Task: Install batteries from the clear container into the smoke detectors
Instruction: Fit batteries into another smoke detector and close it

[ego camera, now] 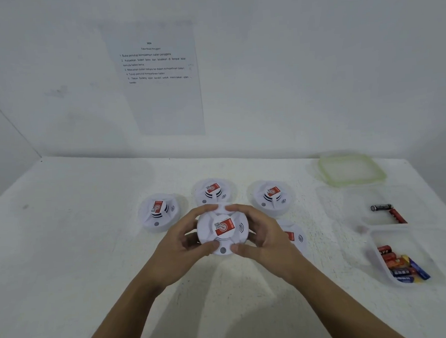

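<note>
A round white smoke detector with a red label is held above the table between both hands. My left hand grips its left rim, thumb near the grey button. My right hand grips its right rim. Three more detectors stand behind it, at the left, middle and right. Another detector lies partly hidden behind my right hand. At the right, a clear container holds several red, blue and black batteries. A second clear container holds two batteries.
A clear lid with a green rim lies at the table's back right. A printed instruction sheet hangs on the white wall. The white table runs to the wall, its right edge just beyond the containers.
</note>
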{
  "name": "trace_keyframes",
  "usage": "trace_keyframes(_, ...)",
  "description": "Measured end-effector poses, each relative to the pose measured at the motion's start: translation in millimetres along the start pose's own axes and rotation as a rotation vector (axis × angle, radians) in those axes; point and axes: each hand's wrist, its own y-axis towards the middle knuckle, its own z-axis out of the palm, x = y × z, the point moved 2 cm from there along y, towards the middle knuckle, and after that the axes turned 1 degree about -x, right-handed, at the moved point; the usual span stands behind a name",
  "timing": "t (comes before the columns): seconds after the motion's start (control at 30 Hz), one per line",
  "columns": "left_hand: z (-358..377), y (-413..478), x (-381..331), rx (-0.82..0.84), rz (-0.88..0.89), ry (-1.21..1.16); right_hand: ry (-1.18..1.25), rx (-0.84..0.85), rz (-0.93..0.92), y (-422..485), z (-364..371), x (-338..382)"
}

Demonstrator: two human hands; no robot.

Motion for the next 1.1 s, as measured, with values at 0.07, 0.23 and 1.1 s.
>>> trace_keyframes(0.07,-1.4,-0.3,0.8,-0.004,0.007,0.011,-0.025,-0.004,-0.003,0.0,0.9,-0.5)
trace_keyframes(0.23,-3.6,-1.8,6.3,-0.021,0.011,0.046,-0.126,-0.035,0.010,0.5,6.0,-6.9)
trace_keyframes(1.1,-22.3,8.5,41.5,-0.093,-0.042,0.555,-0.676,0.055,0.130,23.0,17.2,-21.7)
